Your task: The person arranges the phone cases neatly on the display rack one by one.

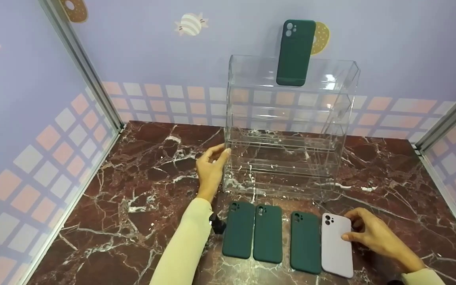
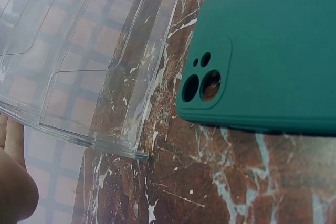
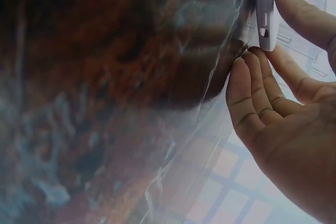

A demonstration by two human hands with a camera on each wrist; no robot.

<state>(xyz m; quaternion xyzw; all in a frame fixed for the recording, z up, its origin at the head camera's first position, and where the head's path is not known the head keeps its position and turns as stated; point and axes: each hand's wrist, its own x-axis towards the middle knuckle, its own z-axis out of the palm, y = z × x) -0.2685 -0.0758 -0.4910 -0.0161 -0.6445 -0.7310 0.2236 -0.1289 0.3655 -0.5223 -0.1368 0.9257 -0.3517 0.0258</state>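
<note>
Pale case [image 1: 337,253] in the right hand [image 1: 372,233], rack [image 1: 287,149] in the left hand [image 1: 211,168]

Nearest us, the pale case ends a row of four at the right on the worktop [image 1: 152,166], its camera holes at the far end. The right fingers pinch its right edge, thumb on its face; whether it is lifted we cannot tell. To its left lie three green cases [image 1: 267,233], one just beside it, the other two close together across a wider gap. Beyond, the left fingers grip the rack's left edge. The clear rack rises in tiers; in the topmost we see a fourth green case [image 1: 296,53], upright, tilted slightly right. Behind stands a patterned wall [image 1: 149,51].
</note>
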